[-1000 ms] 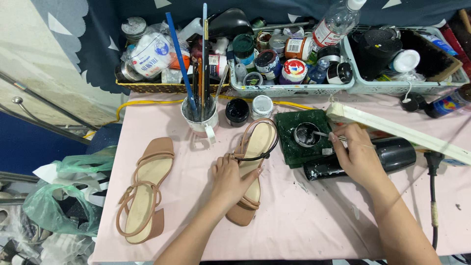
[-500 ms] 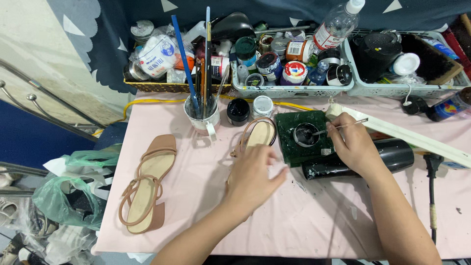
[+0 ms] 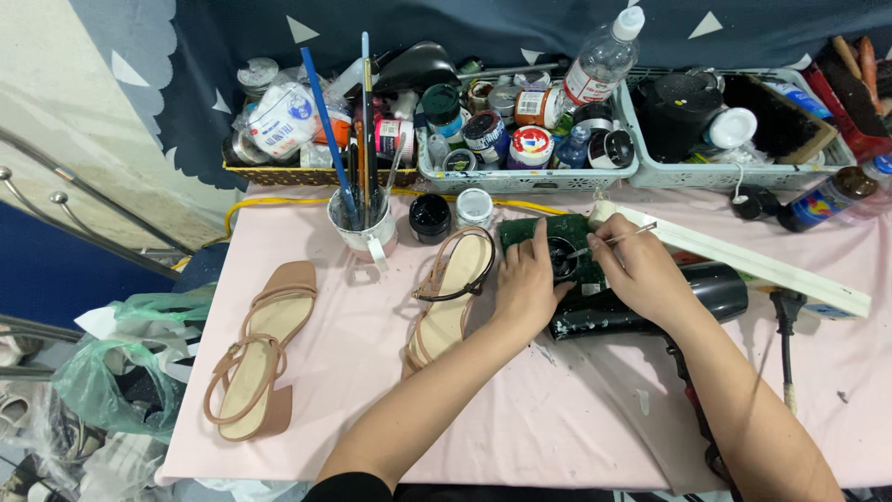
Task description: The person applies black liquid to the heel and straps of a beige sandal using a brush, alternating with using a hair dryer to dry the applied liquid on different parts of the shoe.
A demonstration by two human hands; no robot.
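Observation:
Two tan strappy sandals lie on the pink table (image 3: 520,418): one sandal (image 3: 251,349) at the left, the other sandal (image 3: 451,293) in the middle. My left hand (image 3: 525,288) has its fingers on a small dark jar (image 3: 562,256) that sits on a green paint-stained pad (image 3: 534,232), just right of the middle sandal. My right hand (image 3: 641,274) holds a thin brush (image 3: 609,242) whose tip points into that jar. A black hair dryer (image 3: 688,293) lies under my right wrist.
A white cup of brushes (image 3: 362,228) and two small jars (image 3: 451,214) stand behind the sandals. Baskets of paint pots and bottles (image 3: 520,139) line the back edge. A long white strip (image 3: 743,256) lies at the right. Plastic bags (image 3: 102,390) hang off the left.
My left hand has left the middle sandal and moved right to the small jar. My right hand stays at the jar with the brush. The camera has shifted slightly.

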